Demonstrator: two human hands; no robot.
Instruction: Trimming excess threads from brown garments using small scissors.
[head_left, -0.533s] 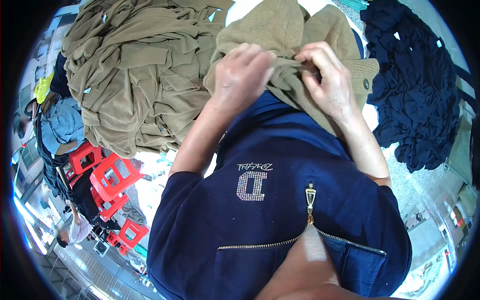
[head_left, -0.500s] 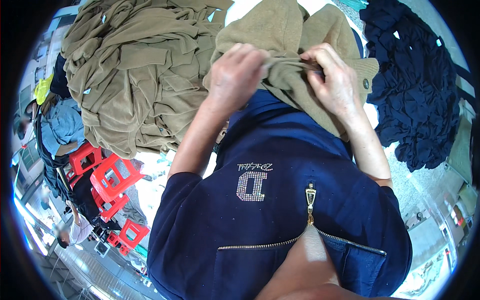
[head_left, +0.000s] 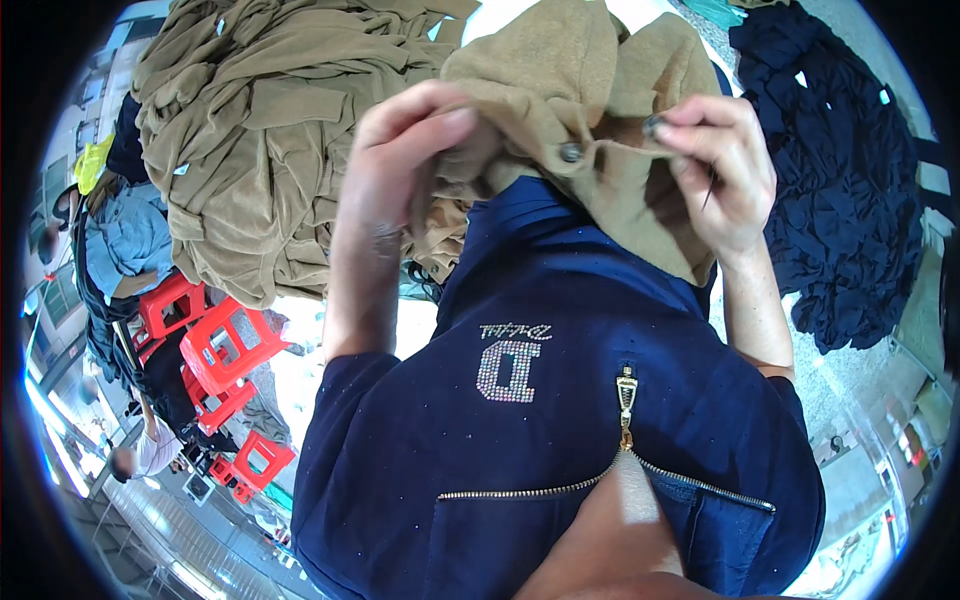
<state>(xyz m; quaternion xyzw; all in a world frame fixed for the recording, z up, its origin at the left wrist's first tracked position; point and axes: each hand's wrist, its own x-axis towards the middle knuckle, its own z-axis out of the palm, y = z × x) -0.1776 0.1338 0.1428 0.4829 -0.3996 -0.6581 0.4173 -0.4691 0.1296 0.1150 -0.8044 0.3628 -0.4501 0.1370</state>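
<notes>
A tan knitted cardigan (head_left: 540, 70) lies across my lap, with its buttoned edge drawn up between my two hands. My left hand (head_left: 410, 135) is closed on a fold of it at the left; the fingertips are partly hidden and slightly blurred. At the right, my right hand (head_left: 728, 165) pinches the edge beside a dark button (head_left: 653, 126) between thumb and fingers. Another dark button (head_left: 570, 152) shows on the fabric between the hands. A thin dark sliver sticks out under my right palm, too small to make out.
A big heap of tan knitwear (head_left: 270, 150) lies to the left, and a dark navy pile of clothes (head_left: 840, 190) to the right. Red plastic stools (head_left: 230, 345) stand at the lower left, near blue-grey cloth (head_left: 128, 240). Another person (head_left: 155, 448) is farther off there.
My hands have moved apart: the left went left with a fold of the cardigan, the right shifted right. The buttoned edge is now stretched between them, with two buttons showing.
</notes>
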